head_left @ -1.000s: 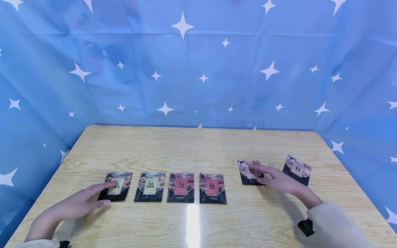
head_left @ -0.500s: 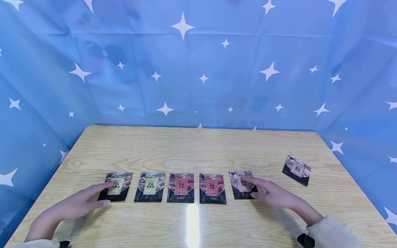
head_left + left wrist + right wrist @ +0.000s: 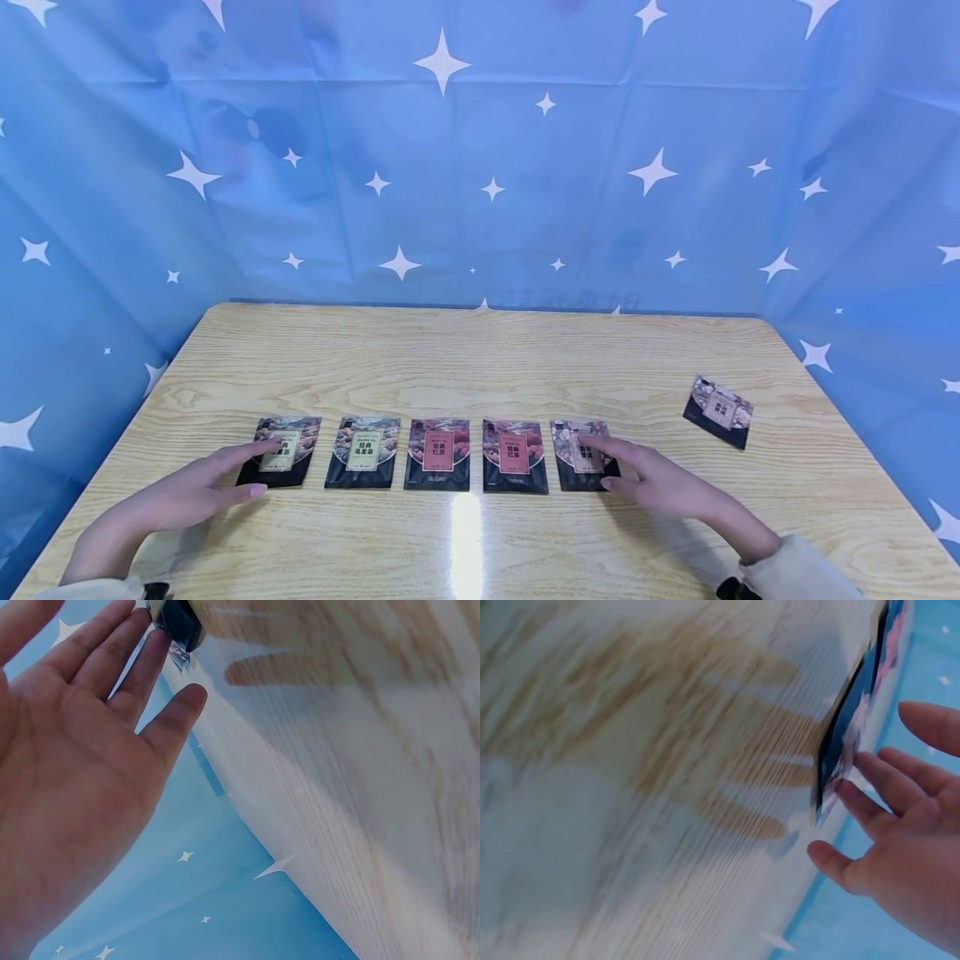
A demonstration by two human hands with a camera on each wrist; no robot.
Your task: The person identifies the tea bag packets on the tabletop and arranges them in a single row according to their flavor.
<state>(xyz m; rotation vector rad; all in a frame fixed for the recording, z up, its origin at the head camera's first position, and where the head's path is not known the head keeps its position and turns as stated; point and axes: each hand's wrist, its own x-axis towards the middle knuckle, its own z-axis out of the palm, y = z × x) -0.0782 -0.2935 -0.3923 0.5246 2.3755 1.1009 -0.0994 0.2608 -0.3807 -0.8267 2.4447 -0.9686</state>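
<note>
Five tea sachets form a row on the wooden table, told here from the left. My left hand [image 3: 187,492] rests its straight fingers on the leftmost green-labelled tea sachet [image 3: 273,477]. Beside that lies a second green-labelled tea sachet [image 3: 363,452], followed by two with red labels, a tea sachet [image 3: 437,454] and another tea sachet [image 3: 514,456]. At the row's right end, extended fingertips of my right hand [image 3: 663,482] touch a tea sachet with a pale purple label [image 3: 573,479]. In the right wrist view, the fingertips meet the face of this sachet [image 3: 847,727].
Another purple-labelled sachet [image 3: 718,412] lies askew at the right of the table [image 3: 465,358]. A blue cloth with white stars [image 3: 480,167] hangs behind and around the table. A bright light reflection crosses the front middle.
My right hand has slid the purple-labelled tea sachet left and nearer, straightening it into line with the row. The left hand has stayed where it was.
</note>
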